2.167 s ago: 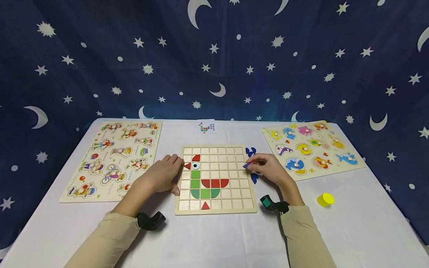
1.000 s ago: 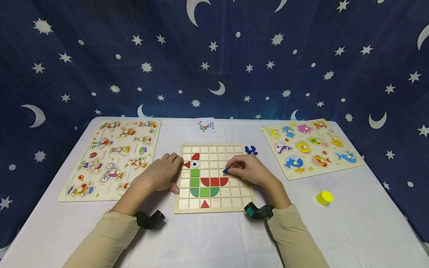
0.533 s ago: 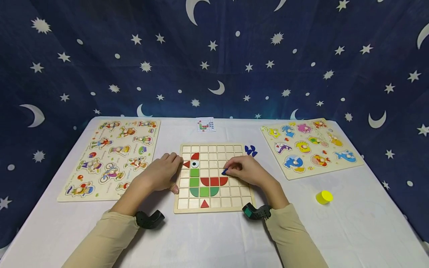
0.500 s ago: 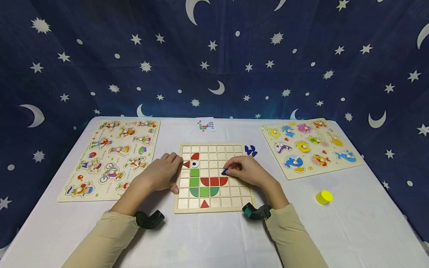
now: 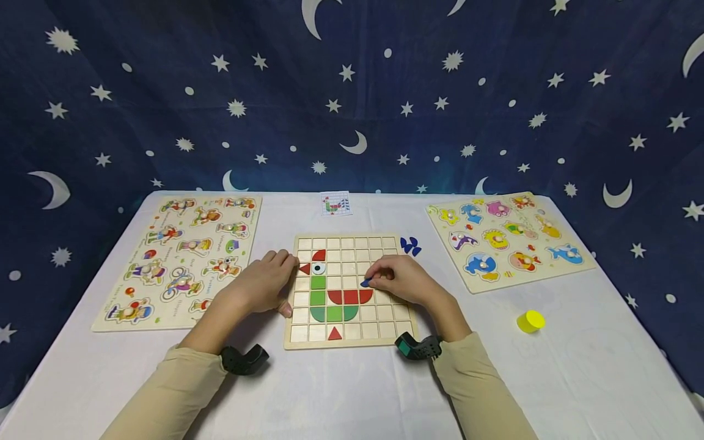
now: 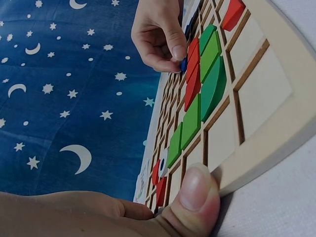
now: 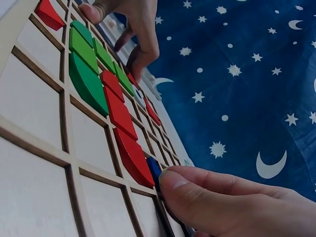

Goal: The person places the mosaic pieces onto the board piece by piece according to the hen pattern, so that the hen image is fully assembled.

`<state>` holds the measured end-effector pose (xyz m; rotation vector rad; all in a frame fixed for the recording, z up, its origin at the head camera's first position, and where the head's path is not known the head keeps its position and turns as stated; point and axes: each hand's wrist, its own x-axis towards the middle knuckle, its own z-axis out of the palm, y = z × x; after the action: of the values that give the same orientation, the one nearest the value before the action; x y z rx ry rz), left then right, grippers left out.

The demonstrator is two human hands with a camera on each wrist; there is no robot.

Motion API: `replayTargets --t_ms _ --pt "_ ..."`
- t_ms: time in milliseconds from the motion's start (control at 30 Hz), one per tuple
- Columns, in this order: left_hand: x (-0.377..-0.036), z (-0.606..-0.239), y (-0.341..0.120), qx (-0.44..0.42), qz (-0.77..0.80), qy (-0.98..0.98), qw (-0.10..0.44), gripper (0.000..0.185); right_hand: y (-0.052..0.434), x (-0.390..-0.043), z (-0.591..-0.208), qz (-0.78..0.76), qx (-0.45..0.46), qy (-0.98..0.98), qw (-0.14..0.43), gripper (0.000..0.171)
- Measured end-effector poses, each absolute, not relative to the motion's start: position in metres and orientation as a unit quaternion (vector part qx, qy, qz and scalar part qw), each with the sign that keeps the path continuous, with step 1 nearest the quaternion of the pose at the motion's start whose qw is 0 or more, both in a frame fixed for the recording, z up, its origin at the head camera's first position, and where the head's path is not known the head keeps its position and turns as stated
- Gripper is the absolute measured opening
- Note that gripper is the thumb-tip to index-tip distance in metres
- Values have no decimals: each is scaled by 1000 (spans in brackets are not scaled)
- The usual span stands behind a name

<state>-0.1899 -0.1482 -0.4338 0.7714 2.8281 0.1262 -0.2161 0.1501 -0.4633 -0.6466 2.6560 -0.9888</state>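
Note:
A wooden grid board (image 5: 385, 244) lies mid-table, bearing green tiles (image 5: 318, 297), red tiles (image 5: 350, 297) and an eye tile (image 5: 318, 268). My right hand (image 5: 404, 278) pinches a small blue tile (image 7: 154, 168) between thumb and fingers. In the right wrist view, that tile stands close beside the rounded red end tile (image 7: 132, 157); whether it sits down in its square is hard to tell. Along the board's left edge rests my left hand (image 5: 261, 284), its thumb (image 6: 195, 192) against the frame. Several loose blue tiles (image 5: 410, 245) lie off the board's upper right corner.
A small printed pattern card (image 5: 335, 203) lies behind the board. Knob puzzles with figures flank it: a sports puzzle (image 5: 181, 244) at left, a sea-animal puzzle (image 5: 511, 244) at right. A yellow cylinder (image 5: 531, 321) stands at the right on the white tablecloth (image 5: 330, 397).
My right hand has carried the blue tile from the board's right edge leftward to just above the red row, then turned it slightly there. The left hand keeps its place.

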Motion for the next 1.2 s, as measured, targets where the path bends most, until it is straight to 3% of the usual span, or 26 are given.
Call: replayTargets --t_ms 1200 --pt "-191 -434 -149 268 48 957 101 93 153 -218 -457 -334 -223 908 123 11"
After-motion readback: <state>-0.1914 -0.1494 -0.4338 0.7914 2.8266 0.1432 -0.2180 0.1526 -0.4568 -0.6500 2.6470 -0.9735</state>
